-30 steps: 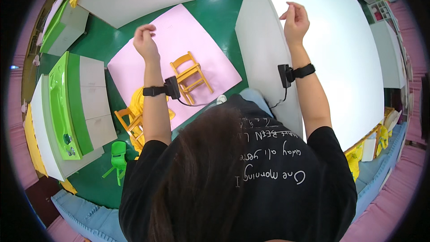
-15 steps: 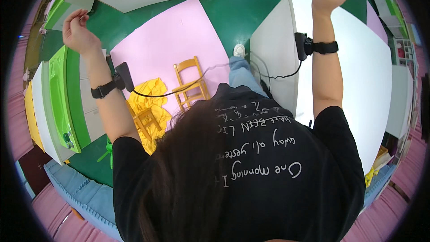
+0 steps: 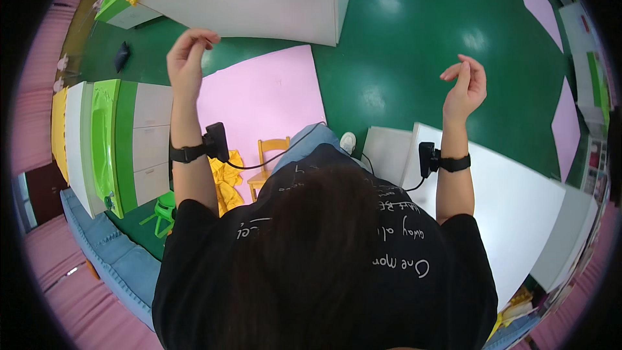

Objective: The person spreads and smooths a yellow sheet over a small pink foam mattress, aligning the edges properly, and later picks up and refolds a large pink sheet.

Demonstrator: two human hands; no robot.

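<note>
Hovering with the left hand (image 3: 190, 65) by the far-left edge of the pink mat (image 3: 265, 94), lying on the green floor (image 3: 389, 78)! Holding the right hand (image 3: 465, 91) past the far-left corner of the white surface (image 3: 512, 220), both fingers-relaxed, grasping nothing. Wearing strapped black boxes (image 3: 216, 142), probably leaving palms free!

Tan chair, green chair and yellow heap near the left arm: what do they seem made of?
Tan chair: likely varnished wood; honey tone, slim rails. Green chair: probably smooth moulded plastic, given its bright, uniform colour. Yellow heap: apparently thin fabric, with soft folds.
</note>
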